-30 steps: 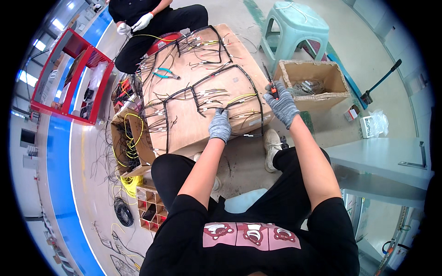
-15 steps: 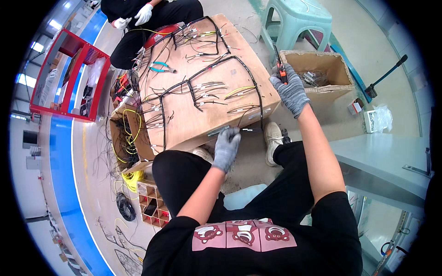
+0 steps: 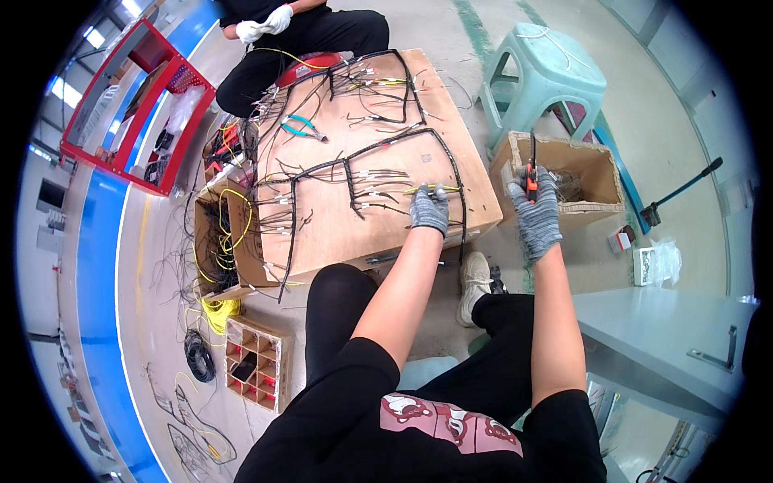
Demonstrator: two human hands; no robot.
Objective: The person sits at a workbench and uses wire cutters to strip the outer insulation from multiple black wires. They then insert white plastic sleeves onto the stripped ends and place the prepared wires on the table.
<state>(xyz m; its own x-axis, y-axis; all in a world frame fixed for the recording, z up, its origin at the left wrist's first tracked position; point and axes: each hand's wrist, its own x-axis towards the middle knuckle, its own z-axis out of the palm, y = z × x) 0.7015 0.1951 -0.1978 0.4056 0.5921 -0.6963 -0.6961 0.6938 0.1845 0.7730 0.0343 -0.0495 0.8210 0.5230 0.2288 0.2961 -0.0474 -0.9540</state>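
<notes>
Head view: harness frame is laid out, many wire ends are loose

On the light wooden board (image 3: 338, 240), a black wire harness (image 3: 348, 158) lies spread in front of the person. Its main trunk and side branches look already bundled in black covering, and white labels sit on many wires, so this part seems mostly done. What seems left is at the thin wire ends (image 3: 378, 174), which fan out loose and join nothing that can be seen. How many of them are finished is too small to tell.

The left hand (image 3: 429, 211), in a grey glove, is at the right part of the harness. Its fingers are half bent over the yellow wires (image 3: 448, 189) and seem to touch them; whether they pinch a wire, one cannot tell. The right hand (image 3: 537, 213), also gloved, is closed around a black-and-orange tool (image 3: 531, 183), its narrow tip pointing away from the person, just beside the board. Teal-handled pliers (image 3: 303, 127) lie on the board, well apart from both hands.
</notes>
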